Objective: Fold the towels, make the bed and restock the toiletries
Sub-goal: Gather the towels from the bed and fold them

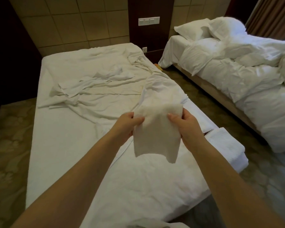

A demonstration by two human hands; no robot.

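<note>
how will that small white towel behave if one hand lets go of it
The small white towel looks floppy: its lower edge hangs limp below both hands. It would probably droop and swing from the remaining hand. It seems light, since fingers pinch it easily.

White towel [156,134], white bed [69,129]

Dim warm room, daylight from right, wide-angle edge distortion.
</note>
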